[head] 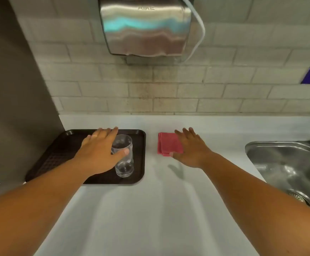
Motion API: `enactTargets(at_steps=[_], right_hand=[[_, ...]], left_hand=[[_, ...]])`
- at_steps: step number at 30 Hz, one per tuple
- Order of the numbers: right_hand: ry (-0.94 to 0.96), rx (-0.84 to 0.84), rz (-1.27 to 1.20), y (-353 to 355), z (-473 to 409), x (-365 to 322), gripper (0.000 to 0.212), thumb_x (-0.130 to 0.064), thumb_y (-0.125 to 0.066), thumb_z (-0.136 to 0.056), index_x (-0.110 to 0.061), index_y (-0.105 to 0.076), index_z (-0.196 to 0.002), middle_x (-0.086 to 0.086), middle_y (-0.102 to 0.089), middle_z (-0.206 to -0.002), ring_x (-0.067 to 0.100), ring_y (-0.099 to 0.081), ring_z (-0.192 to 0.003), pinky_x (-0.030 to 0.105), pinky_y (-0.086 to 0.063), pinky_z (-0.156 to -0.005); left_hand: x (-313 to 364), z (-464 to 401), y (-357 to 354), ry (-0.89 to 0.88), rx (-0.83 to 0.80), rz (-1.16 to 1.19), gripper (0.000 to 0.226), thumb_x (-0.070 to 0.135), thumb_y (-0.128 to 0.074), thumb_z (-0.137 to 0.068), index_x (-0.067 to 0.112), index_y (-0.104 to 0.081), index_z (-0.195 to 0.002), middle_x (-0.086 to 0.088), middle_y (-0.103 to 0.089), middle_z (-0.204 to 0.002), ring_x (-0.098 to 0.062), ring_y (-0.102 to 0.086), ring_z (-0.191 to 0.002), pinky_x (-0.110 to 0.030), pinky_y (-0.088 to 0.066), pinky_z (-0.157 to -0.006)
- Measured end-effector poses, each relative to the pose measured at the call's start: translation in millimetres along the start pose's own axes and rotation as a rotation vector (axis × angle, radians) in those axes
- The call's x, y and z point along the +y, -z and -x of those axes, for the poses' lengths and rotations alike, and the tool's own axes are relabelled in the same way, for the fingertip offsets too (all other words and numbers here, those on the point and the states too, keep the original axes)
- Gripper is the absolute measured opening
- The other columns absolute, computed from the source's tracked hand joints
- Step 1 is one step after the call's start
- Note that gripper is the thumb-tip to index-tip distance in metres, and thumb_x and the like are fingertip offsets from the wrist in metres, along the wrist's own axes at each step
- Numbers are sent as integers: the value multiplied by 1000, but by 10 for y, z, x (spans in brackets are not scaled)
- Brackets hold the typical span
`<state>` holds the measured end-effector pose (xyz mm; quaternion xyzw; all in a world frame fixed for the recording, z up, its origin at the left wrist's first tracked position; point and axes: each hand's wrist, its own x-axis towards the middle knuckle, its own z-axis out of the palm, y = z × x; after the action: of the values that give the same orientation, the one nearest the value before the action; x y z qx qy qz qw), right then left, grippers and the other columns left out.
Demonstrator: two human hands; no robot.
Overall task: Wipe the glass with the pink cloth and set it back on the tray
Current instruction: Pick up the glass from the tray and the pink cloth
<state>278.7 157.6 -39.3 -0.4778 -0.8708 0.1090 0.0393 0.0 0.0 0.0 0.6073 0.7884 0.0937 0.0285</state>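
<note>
A clear drinking glass [125,163] stands upright on the right half of a dark brown tray [61,152] at the left of the white counter. My left hand [98,152] is spread around the glass's upper left side, thumb across its front, fingers apart. Whether it grips the glass is unclear. A folded pink cloth [167,144] lies flat on the counter to the right of the tray. My right hand [191,148] rests with open fingers on the cloth's right edge, covering part of it.
A steel sink [283,163] with a tap is set into the counter at the right. A steel hand dryer [145,28] hangs on the tiled wall above. A grey panel closes off the left side. A white paper lies at the far left edge.
</note>
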Motion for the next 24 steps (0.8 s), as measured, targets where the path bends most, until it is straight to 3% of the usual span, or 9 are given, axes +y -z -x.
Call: enactTargets(at_steps=[4,7,10,12,15,17,19,24], right_hand=[[-15,-77,21,-141,-291,170,91,-62,-54,-98,-24,-11,-169,8,-14,-177,31,-3,-165,47,-14,-131],[-16,-172,73,-345,-504,271,91,-62,-49,-101,-20,-8,-170,7,-16,-177,32,-8,-165,47,-15,-130],[-32,-269,135,-468,-640,295,92,-56,-51,-103,-17,-3,-170,7,-14,-178,31,-9,-165,46,-15,-130],[-60,-292,136,-535,-711,292,94,-55,-55,-101,-18,-3,-171,6,-18,-178,32,-18,-163,46,-22,-128],[-88,-182,161,-622,-827,307,81,-46,-55,-101,-16,-20,-168,7,-34,-170,35,-36,-155,46,-35,-121],[-84,-110,208,-666,-907,310,58,-30,-56,-99,-14,-47,-153,8,-52,-153,35,-49,-143,44,-46,-110],[-94,-95,236,-707,-991,297,45,-17,-61,-93,-10,-63,-137,8,-62,-138,33,-57,-134,40,-51,-105],[-108,-95,174,-761,-1071,290,60,-4,-72,-85,-3,-56,-143,14,-56,-145,33,-55,-138,40,-52,-109]], left_hand=[[-25,-100,-50,58,-112,168,103,67,-68,-92,32,-15,-173,-8,-25,-179,-30,-17,-167,-54,-25,-130],[-86,-195,-162,100,-110,277,112,67,-80,-81,37,-20,-171,-3,-41,-170,-29,-38,-157,-53,-40,-124],[-154,-281,-207,104,-95,331,114,72,-83,-71,39,-31,-167,9,-58,-154,-19,-51,-143,-47,-49,-116],[-182,-335,-233,98,-92,353,113,77,-81,-63,41,-39,-161,14,-62,-145,-14,-55,-133,-45,-52,-112],[-196,-414,-256,84,-80,359,101,66,-89,-68,40,-46,-156,15,-63,-140,-12,-57,-129,-39,-52,-108],[-198,-459,-268,71,-61,356,96,59,-91,-72,39,-47,-155,15,-63,-138,-12,-57,-129,-36,-52,-107],[-204,-490,-279,64,-62,358,96,57,-91,-73,39,-46,-156,16,-63,-138,-11,-56,-130,-35,-51,-108],[-199,-510,-277,52,-69,358,96,56,-92,-73,39,-47,-156,17,-64,-136,-10,-58,-129,-36,-52,-108]])
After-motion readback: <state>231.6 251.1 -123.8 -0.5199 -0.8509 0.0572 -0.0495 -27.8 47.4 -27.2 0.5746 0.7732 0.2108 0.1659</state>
